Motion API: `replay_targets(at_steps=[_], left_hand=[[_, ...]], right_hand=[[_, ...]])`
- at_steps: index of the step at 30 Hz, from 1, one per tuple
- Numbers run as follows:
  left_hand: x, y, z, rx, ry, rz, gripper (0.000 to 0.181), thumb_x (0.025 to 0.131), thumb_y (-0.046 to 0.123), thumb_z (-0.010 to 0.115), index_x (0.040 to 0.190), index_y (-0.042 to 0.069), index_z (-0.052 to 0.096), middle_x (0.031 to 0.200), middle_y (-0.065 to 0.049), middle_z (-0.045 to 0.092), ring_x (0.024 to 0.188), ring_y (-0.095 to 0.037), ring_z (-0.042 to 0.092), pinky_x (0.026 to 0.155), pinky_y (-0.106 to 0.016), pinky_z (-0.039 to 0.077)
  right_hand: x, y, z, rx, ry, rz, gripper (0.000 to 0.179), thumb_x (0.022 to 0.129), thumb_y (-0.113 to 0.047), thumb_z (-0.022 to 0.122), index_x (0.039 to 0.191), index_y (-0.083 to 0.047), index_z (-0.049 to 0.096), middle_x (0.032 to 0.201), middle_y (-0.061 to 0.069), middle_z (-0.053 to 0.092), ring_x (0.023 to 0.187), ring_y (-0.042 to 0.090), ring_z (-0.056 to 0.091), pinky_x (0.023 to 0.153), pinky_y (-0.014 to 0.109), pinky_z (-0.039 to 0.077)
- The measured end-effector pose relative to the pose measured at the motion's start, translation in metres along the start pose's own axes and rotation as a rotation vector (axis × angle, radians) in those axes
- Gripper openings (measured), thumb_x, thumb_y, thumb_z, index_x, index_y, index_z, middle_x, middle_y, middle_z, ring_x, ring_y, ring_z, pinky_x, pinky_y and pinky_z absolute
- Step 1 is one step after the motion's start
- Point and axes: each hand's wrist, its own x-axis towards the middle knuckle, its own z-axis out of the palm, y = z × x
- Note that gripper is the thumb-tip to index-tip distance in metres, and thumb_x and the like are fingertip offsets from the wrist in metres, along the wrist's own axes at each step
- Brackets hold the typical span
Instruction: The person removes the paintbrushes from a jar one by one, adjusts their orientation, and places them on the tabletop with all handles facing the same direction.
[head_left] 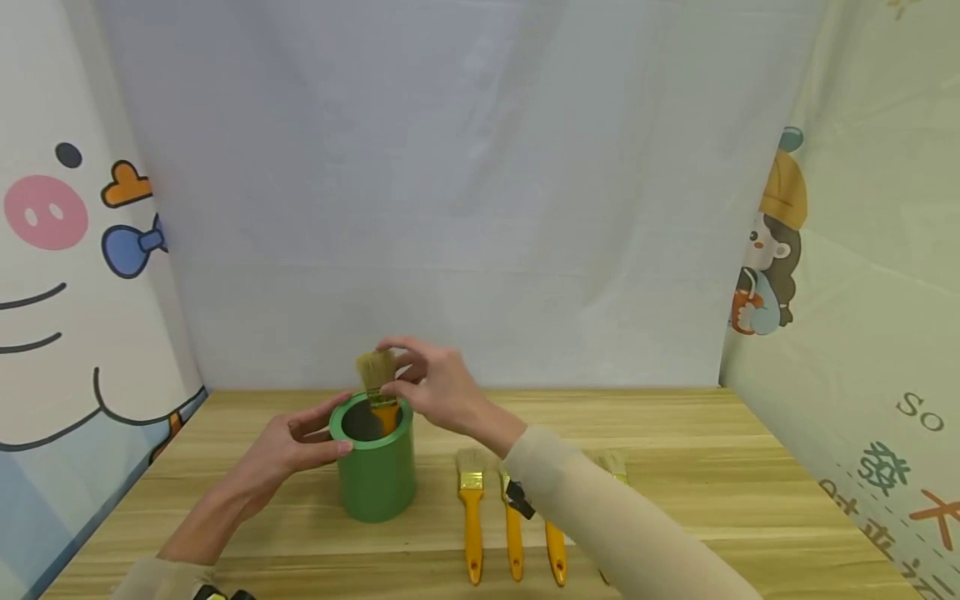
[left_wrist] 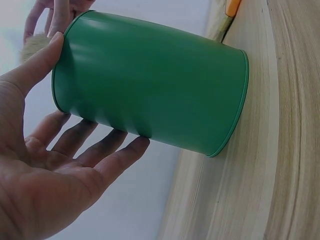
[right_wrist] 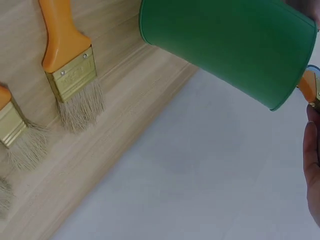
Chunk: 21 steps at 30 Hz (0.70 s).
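Observation:
A green cylindrical can [head_left: 377, 487] stands upright on the table, its open top facing up. My left hand [head_left: 281, 457] holds it near the rim; in the left wrist view the thumb lies at the rim and the fingers [left_wrist: 107, 150] touch the opposite side. My right hand [head_left: 442, 387] pinches a paintbrush [head_left: 374, 373] by its ferrule and bristle end. The bristles point up, and the orange handle [right_wrist: 306, 85] goes down into the can. The handle's lower end is hidden inside.
Several more orange-handled paintbrushes [head_left: 472, 521] lie side by side on the wooden table [head_left: 720, 500], right of the can, bristles toward the back. The right forearm covers parts of some. A pale cloth [head_left: 480, 192] hangs behind the table, with printed cloths at both sides.

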Motion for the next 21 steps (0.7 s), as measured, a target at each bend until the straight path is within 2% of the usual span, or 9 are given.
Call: replay_targets(at_steps=[10,14,21], left_hand=[[0.002,0.0,0.0,0.005,0.008,-0.015,0.077,0.099,0.02,0.076,0.166,0.012,0.038,0.166,-0.014,0.037,0.143,-0.049,0.044,0.105,-0.051,0.052],[0.003,-0.001,0.0,0.007,0.008,-0.018,0.077,0.099,0.02,0.076,0.166,0.013,0.037,0.167,-0.015,0.036,0.143,-0.051,0.043,0.105,-0.054,0.051],[0.002,-0.001,-0.001,-0.003,0.001,-0.015,0.077,0.099,0.019,0.076,0.166,0.012,0.037,0.167,-0.015,0.036,0.143,-0.05,0.044,0.105,-0.052,0.052]], right_hand=[[0.009,-0.011,-0.017,-0.004,0.065,-0.076,0.046,0.093,0.004,0.078,0.136,-0.005,0.065,0.108,0.014,0.078,0.085,0.01,0.076,0.074,0.023,0.06],[0.015,-0.018,-0.026,-0.002,0.093,-0.115,0.046,0.093,0.003,0.079,0.137,-0.005,0.065,0.107,0.014,0.078,0.086,0.011,0.076,0.074,0.024,0.06],[0.024,-0.03,-0.045,0.024,0.161,-0.199,0.048,0.09,0.005,0.081,0.135,-0.001,0.066,0.104,0.015,0.078,0.084,0.015,0.077,0.075,0.028,0.061]])
